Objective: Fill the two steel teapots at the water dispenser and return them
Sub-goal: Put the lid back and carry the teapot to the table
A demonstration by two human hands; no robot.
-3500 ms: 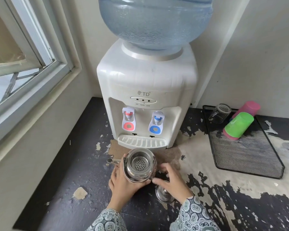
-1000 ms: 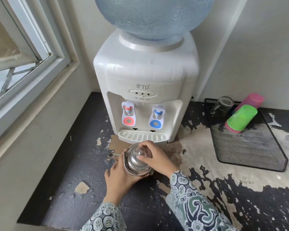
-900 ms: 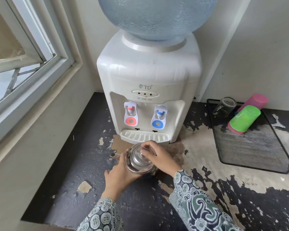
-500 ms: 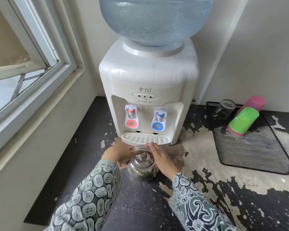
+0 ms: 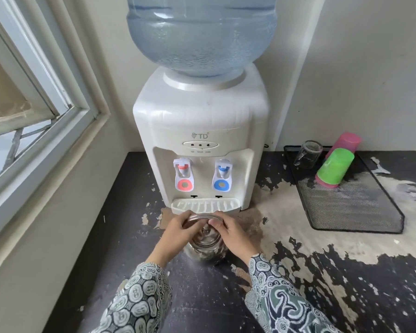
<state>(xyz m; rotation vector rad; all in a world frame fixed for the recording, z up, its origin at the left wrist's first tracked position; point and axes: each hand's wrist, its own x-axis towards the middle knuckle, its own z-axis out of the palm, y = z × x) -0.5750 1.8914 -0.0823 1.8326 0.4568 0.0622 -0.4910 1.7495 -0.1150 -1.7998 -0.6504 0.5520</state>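
Head view looks down at my two hands meeting over the steel teapot (image 5: 205,246), which stands on the peeling dark tabletop (image 5: 226,296) just in front of the water dispenser (image 5: 199,145), at six o'clock from its drip tray (image 5: 205,205). My left hand (image 5: 178,230) curls its fingers round the left end of the pot's arched wire handle (image 5: 203,216), and my right hand (image 5: 231,235) pinches the right end of the same arch, so both are grasping the handle and neither is loose. I judge I hold it at both ends to raise the pot level and keep it from swinging, since it looks filled and should go back without spilling. The pot is small, round-bellied and polished, its side mirroring the mottled surface; the lid sits on, with a knob showing between my hands. Only this one pot is in sight; I cannot tell where the second is. Off at three o'clock a black mesh tray (image 5: 370,227) carries a glass (image 5: 308,155) and two plastic cups lying on their sides, green (image 5: 335,167) over pink (image 5: 348,140).
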